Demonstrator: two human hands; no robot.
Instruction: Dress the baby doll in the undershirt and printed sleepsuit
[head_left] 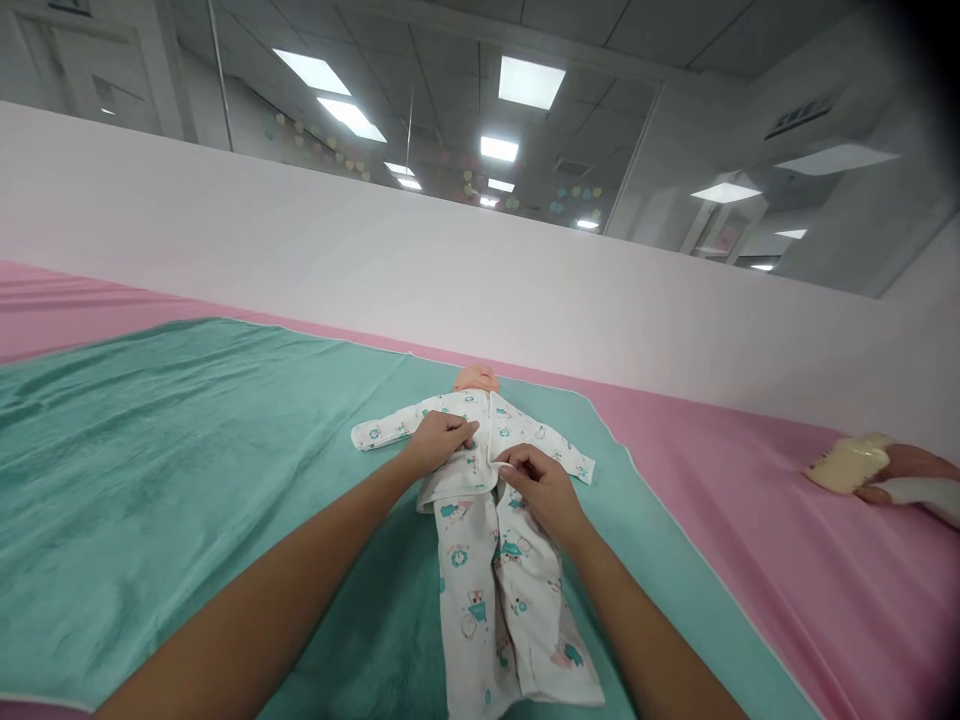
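A baby doll (477, 379) lies on its back on a teal blanket (172, 470), dressed in a white printed sleepsuit (487, 590) with arms spread out. My left hand (439, 438) rests on the doll's chest, fingers curled and pressing on the left flap of the sleepsuit. My right hand (541, 490) is at the doll's waist, its fingers pinched on the sleepsuit's front edge near the middle seam.
The teal blanket lies over a pink sheet (787, 560). A white partition wall (450, 260) runs behind. At the far right another person's hand (911, 470) holds a pale yellowish object (847, 463) on the pink sheet.
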